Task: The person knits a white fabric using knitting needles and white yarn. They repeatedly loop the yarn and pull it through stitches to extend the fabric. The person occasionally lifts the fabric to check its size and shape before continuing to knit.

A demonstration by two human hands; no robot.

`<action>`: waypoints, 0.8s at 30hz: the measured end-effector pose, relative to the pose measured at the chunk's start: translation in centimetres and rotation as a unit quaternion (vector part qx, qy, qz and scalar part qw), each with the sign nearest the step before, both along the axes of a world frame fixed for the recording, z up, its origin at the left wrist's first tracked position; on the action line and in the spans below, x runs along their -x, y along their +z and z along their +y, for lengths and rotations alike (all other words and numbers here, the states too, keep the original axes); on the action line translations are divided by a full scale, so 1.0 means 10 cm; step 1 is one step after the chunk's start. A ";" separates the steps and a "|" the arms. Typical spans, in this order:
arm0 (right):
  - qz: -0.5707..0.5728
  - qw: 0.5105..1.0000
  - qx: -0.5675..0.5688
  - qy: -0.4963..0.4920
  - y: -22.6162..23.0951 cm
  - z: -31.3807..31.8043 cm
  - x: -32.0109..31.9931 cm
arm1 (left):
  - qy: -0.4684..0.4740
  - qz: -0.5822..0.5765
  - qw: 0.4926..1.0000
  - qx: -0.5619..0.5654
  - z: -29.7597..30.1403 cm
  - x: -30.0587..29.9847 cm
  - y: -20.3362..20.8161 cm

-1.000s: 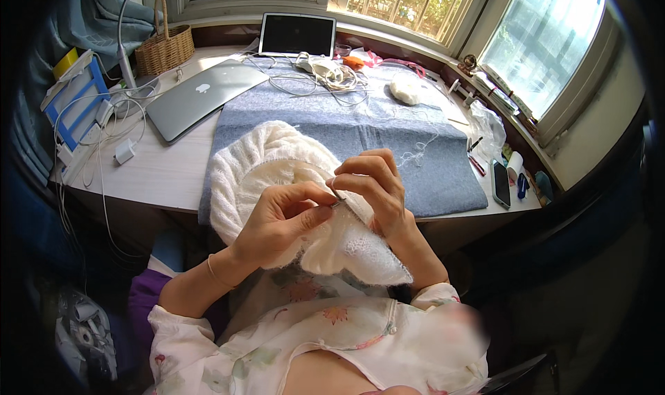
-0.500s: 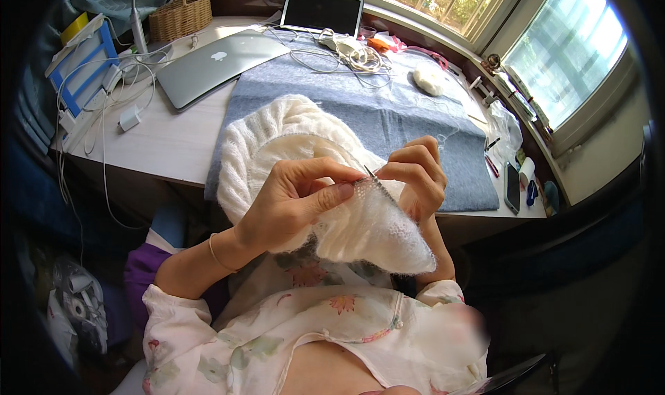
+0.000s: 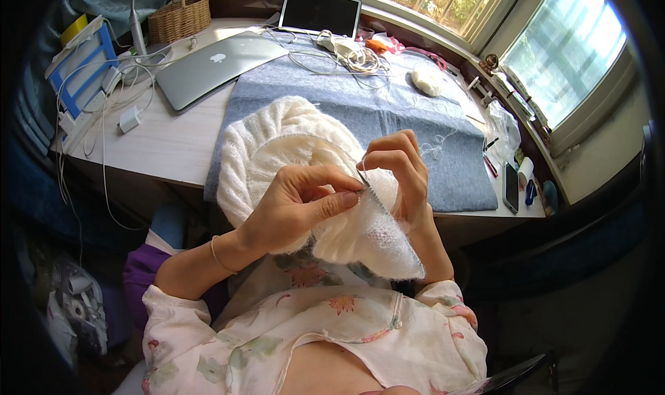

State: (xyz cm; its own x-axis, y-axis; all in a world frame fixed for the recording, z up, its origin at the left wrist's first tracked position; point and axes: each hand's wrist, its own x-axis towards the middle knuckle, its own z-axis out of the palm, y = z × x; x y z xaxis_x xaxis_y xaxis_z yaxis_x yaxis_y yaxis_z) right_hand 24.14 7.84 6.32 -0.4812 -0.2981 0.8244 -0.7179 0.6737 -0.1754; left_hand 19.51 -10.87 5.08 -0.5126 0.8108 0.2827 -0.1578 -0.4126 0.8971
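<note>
White fuzzy knitting [image 3: 284, 125] spreads from the table's front edge down toward my lap. My left hand [image 3: 294, 204] is closed, thumb and forefinger pinching the top edge of the knitting beside the needle tips. A thin dark knitting needle [image 3: 380, 202] carries a row of stitches slanting down to the right. Around its lower part my right hand [image 3: 405, 170] is curled, forefinger bent near the tip with a strand of white yarn by it. My right palm and lower fingers are partly hidden behind the fabric. A white yarn ball [image 3: 427, 82] lies farther back on the blue-grey cloth [image 3: 332, 83].
On the left of the table lie a closed silver laptop [image 3: 215, 66], a white charger [image 3: 129, 120] and cables. A tablet [image 3: 320, 13], a tangled cord [image 3: 357, 56] and a wicker basket [image 3: 180, 20] are at the back. At right sit a phone [image 3: 510, 187], pens and a plastic bag [image 3: 504, 128].
My right hand has shifted left and slightly up, closer to my left fingers. The hanging corner of the knitting has swung a little left. My left hand stays nearly in place.
</note>
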 end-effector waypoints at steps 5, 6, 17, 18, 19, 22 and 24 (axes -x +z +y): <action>-0.021 0.993 -0.003 0.120 -0.01 -0.06 0.03 | -0.006 0.035 0.999 0.014 0.04 -0.02 -0.06; 0.007 0.995 0.006 0.097 -0.01 -0.05 0.01 | 0.003 0.046 0.999 0.007 0.04 -0.02 -0.05; -0.068 0.997 -0.029 0.025 0.09 -0.02 -0.04 | -0.015 -0.008 1.000 0.010 0.03 -0.01 -0.01; -0.095 0.994 -0.038 0.046 0.07 -0.07 -0.03 | -0.028 -0.015 0.999 0.022 0.04 -0.01 -0.02; -0.099 0.991 -0.048 0.075 0.04 -0.08 0.00 | -0.039 -0.019 0.999 0.009 0.05 -0.01 -0.08; -0.012 0.997 -0.045 0.065 0.00 -0.09 0.00 | -0.029 -0.004 1.000 -0.005 0.08 -0.03 -0.11; 0.086 0.996 -0.033 0.000 0.00 -0.05 -0.06 | 0.000 0.003 1.000 0.001 0.07 -0.01 -0.07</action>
